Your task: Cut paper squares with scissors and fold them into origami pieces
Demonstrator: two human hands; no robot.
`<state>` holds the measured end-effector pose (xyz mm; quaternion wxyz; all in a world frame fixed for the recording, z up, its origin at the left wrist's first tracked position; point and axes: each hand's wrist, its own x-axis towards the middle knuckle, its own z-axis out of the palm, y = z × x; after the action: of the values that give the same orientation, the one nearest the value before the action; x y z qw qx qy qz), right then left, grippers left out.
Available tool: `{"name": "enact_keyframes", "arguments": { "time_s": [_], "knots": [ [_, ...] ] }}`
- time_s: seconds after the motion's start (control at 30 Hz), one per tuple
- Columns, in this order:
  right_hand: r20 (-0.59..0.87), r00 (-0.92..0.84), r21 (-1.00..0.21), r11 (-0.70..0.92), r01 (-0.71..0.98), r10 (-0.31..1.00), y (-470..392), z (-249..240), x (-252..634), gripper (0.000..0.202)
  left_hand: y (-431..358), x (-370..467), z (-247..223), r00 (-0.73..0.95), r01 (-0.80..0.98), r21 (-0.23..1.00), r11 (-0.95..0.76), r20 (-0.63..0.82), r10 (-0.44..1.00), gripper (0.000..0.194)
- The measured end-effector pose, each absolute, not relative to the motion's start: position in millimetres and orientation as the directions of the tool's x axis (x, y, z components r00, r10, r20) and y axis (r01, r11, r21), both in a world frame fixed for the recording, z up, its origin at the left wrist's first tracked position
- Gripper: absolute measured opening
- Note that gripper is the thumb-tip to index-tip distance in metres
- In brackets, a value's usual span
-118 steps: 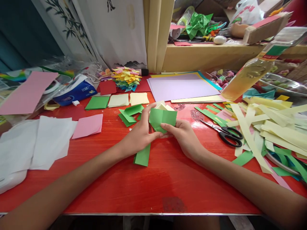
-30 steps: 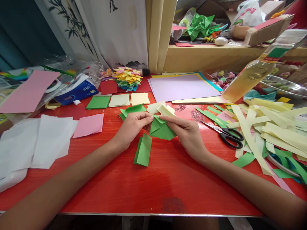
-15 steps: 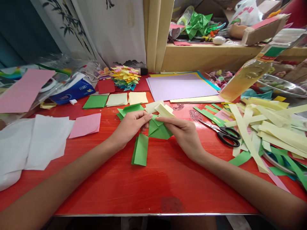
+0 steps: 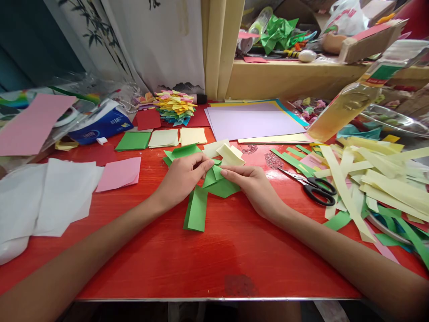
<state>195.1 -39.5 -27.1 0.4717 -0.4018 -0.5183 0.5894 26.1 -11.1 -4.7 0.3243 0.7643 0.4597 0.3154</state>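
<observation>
Between my hands is a partly folded piece of green paper [image 4: 221, 187], low over the middle of the red table. My left hand [image 4: 185, 178] pinches its upper left part between thumb and fingers. On the other side my right hand [image 4: 253, 185] grips the paper's right edge, with thumb and forefinger pressed together. Just below my left hand lies a folded green paper strip [image 4: 196, 209]. Behind the hands are more folded green paper [image 4: 179, 153] and folded cream pieces [image 4: 230, 153]. The fingers hide part of the held paper.
Black-handled scissors [image 4: 318, 190] lie at the right beside a heap of paper strips [image 4: 385, 179]. A bottle [image 4: 351, 103] leans behind them. Lilac sheets [image 4: 254, 120] and stacked square papers [image 4: 134, 140] lie at the back. White tissues [image 4: 65, 197] and pink paper [image 4: 119, 174] are left.
The held green paper has shifted slightly, and its flap now sits at a different angle. My right thumb has moved a little along the paper. Both hands keep their grip.
</observation>
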Motion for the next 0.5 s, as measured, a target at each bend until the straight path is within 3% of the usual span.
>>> {"name": "enact_keyframes", "arguments": {
  "time_s": [0.33,0.5],
  "knots": [
    [-0.046,-0.16,-0.972,-0.081,-0.22,0.986,-37.6,-31.2,197.1,0.025,-3.5,22.3,0.5,0.433,0.5,0.836,-0.224,-0.018,0.901,0.026],
    [-0.067,-0.169,-0.966,-0.106,-0.235,0.983,-37.2,-31.7,196.9,0.026,-2.7,21.7,-1.1,0.423,0.484,0.844,-0.232,0.007,0.906,0.023]
  ]
}}
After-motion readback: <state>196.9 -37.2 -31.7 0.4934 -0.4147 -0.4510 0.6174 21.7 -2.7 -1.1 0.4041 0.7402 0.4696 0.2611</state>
